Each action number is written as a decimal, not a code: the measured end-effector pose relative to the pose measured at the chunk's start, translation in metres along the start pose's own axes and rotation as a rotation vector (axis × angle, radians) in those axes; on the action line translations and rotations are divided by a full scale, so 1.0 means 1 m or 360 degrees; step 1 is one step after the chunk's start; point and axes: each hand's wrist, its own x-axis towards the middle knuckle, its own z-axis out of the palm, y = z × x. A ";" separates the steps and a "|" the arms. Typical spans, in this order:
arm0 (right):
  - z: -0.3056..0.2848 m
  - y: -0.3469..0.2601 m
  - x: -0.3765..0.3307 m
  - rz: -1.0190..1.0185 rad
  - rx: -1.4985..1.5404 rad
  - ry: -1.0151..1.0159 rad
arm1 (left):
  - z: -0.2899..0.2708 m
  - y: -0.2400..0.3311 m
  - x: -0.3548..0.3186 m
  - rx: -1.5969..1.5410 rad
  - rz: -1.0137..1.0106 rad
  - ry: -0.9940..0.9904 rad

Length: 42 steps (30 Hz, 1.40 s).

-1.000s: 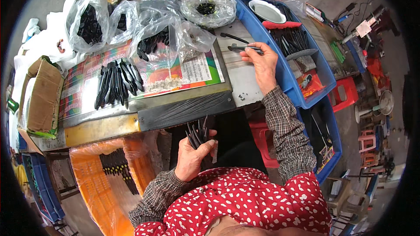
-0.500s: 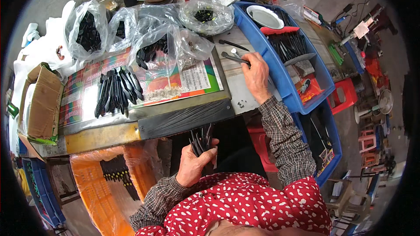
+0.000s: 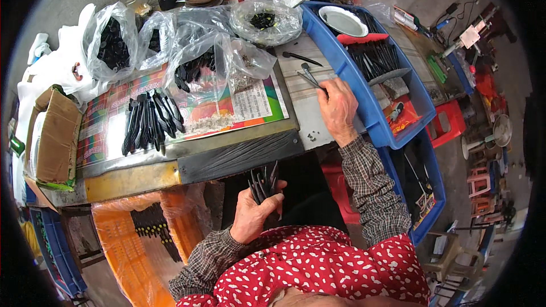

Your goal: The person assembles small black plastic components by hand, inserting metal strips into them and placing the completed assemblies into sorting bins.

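My left hand (image 3: 255, 211) is closed around a bunch of slim black pieces (image 3: 263, 186), held upright just off the bench's front edge. Over the right end of the bench, my right hand (image 3: 339, 108) pinches a slim dark piece (image 3: 311, 77) that points away to the upper left. Its far end looks greyish; its exact kind is unclear. Beyond it, a single black stick-shaped piece (image 3: 302, 58) lies on the bench. To the left, a fanned pile of black pieces (image 3: 151, 119) rests on printed sheeting.
A blue bin (image 3: 392, 136) holding black pieces, a white dish (image 3: 343, 21) and a red-edged brush stands right of my right hand. Clear bags (image 3: 199, 74) line the back. An open cardboard box (image 3: 60, 136) sits far left, above an orange crate (image 3: 125, 250).
My right hand has shifted slightly right and down. The piece in it has swung to point more away from me. My left hand has hardly moved.
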 end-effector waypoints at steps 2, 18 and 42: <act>-0.005 -0.001 -0.005 -0.0134 0.0004 0.0047 | 0.003 0.002 0.003 0.0011 -0.0004 -0.0012; -0.076 -0.062 -0.094 0.0756 0.2006 -0.0919 | 0.029 0.004 0.010 -0.0051 -0.0023 -0.0246; -0.082 -0.043 -0.110 0.1066 0.2233 -0.0783 | 0.043 -0.007 0.008 -0.0119 -0.0076 -0.0103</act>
